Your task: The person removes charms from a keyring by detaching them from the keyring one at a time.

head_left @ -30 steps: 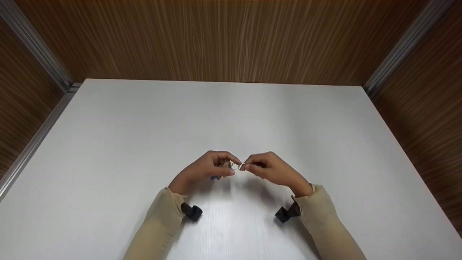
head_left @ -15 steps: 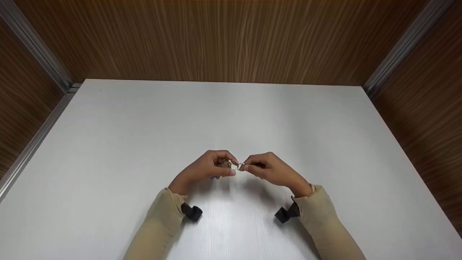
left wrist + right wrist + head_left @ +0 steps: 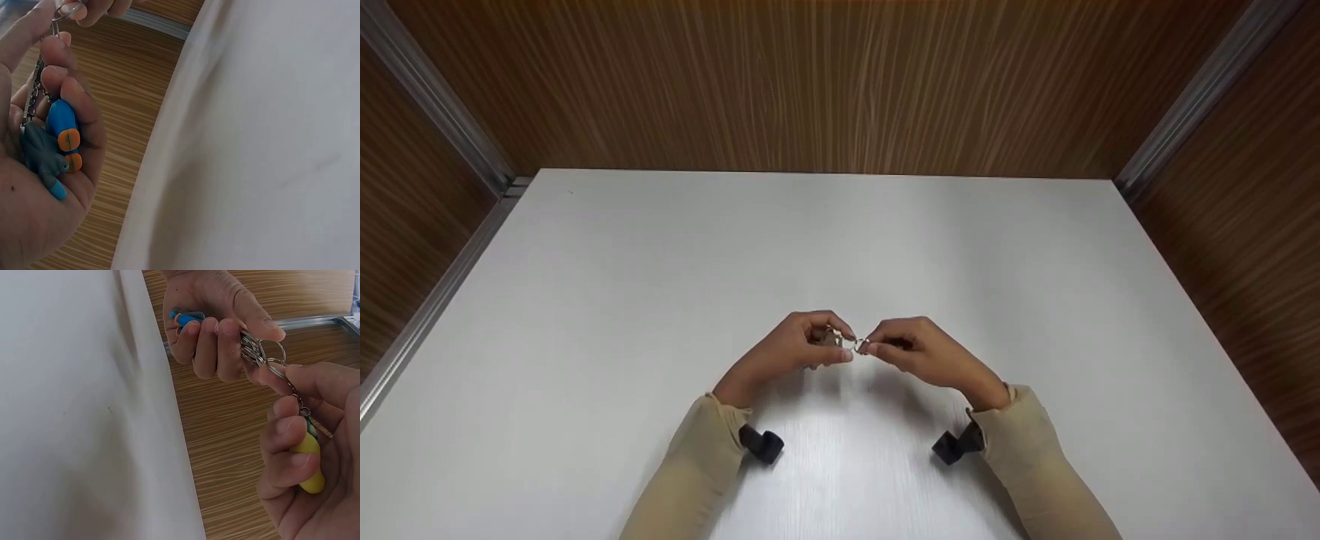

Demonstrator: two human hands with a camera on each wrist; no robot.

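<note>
Little has shifted over the last second: both hands stay together above the near middle of the tabletop (image 3: 840,247), raised only a touch, with the metal rings between them as before.

Those key rings (image 3: 260,350) sit at the meeting point of the fingertips. The left hand (image 3: 787,349) pinches the bunched rings between thumb and forefinger, its other fingers curled round a blue charm (image 3: 63,132) with orange spots and a grey part, which lies in the palm on a short chain (image 3: 37,84). The right hand (image 3: 926,351) pinches a single ring (image 3: 275,367) at the edge of that bunch; from it a small chain runs down to a yellow charm (image 3: 309,461), which the curled fingers press into the palm. So each grip is clamped on its own charm and ring, and the two rings touch or overlap; whether they are linked cannot be told.

Beige sleeves (image 3: 701,465) cover both forearms, each with a black wrist camera (image 3: 763,444) beneath. Wood-grain walls (image 3: 840,82) with metal corner strips surround the white tabletop.
</note>
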